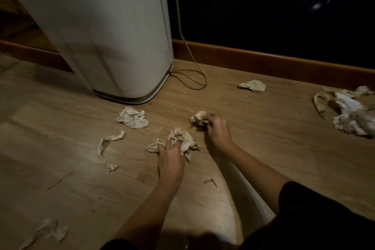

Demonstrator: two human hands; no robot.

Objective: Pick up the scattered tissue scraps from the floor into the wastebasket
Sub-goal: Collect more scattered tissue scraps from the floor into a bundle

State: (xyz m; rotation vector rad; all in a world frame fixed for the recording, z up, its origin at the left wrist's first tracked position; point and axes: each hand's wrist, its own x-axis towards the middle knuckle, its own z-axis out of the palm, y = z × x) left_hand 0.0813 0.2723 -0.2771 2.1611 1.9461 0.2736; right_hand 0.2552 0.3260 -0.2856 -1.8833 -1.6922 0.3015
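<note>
Crumpled white tissue scraps lie scattered over the wooden floor. My left hand presses down on a bunched tissue clump in the middle, fingers curled into it. My right hand closes around a small tissue wad just to the right. A crumpled scrap and a twisted strip lie to the left. Another scrap sits farther back, a large pile at the right edge, and one blurred scrap at the lower left. No wastebasket is recognisable.
A tall white appliance stands on the floor at the back left, its cord looping on the floor beside it. A wooden baseboard runs under a dark wall. A white curved edge shows between my forearms.
</note>
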